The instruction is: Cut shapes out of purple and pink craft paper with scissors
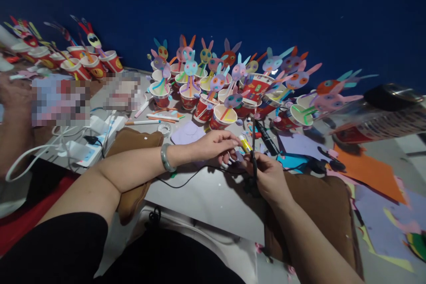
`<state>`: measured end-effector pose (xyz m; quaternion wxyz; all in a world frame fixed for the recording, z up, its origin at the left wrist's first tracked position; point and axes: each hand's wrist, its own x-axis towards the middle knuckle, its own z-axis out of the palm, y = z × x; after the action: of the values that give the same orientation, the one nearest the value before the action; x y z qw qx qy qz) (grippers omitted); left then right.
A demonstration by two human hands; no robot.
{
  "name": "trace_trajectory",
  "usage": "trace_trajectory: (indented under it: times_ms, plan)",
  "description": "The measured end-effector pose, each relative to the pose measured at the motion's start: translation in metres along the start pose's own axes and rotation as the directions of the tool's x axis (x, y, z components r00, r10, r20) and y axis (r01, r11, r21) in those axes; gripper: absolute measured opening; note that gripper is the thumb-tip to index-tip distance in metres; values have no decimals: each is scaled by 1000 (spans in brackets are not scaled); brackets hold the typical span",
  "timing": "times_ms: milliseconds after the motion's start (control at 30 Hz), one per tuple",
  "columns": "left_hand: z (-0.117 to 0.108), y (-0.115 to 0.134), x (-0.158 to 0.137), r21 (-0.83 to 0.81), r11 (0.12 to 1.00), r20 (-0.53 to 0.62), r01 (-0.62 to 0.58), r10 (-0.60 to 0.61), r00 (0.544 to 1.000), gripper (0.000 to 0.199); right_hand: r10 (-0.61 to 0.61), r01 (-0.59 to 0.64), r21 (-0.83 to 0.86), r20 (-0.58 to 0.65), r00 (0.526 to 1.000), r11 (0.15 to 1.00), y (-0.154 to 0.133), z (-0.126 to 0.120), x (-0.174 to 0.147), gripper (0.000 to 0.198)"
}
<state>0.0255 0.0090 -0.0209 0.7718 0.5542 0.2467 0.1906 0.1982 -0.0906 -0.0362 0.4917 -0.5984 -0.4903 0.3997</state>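
Note:
My right hand (268,175) is closed around a pair of dark scissors (254,153), whose blades point up and away from me. Just left of it, my left hand (216,147), with a bangle on the wrist, has its fingers curled in. A pale lilac bit shows by those fingertips, but what they hold is too small to make out. Between the hands shows a yellow glue stick (245,143); whether a finger touches it is unclear. Behind it lies a black marker pen (267,137). Lilac paper (188,134) lies beyond my left wrist.
Red paper cups (201,110) with paper rabbit figures crowd the back, near a blue wall. Brown cushions (311,217) lie under both forearms. A black cable (181,184) crosses the table. Orange paper (369,171) and a clear bottle (382,117) are right; another person's arm (16,120) is left.

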Motion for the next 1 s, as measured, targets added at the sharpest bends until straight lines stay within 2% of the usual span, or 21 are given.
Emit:
trace_trajectory:
  times_ms: [233,600,900,1000]
  plan:
    - [1,-6,0,20,1000,74,19,-20,997,38,-6,8,45,-42,999,999,6,1,0,35]
    - [4,-1,-4,-81,996,42,42,-39,998,33,12,-13,48,38,999,999,-1,4,-3,35]
    - [-8,7,-1,-167,982,4,-87,89,996,30,-18,15,28,94,995,999,6,-3,-4,33]
    - [-8,7,-2,-153,985,-22,-80,78,997,28,-16,15,17,91,996,1000,7,-4,-5,34]
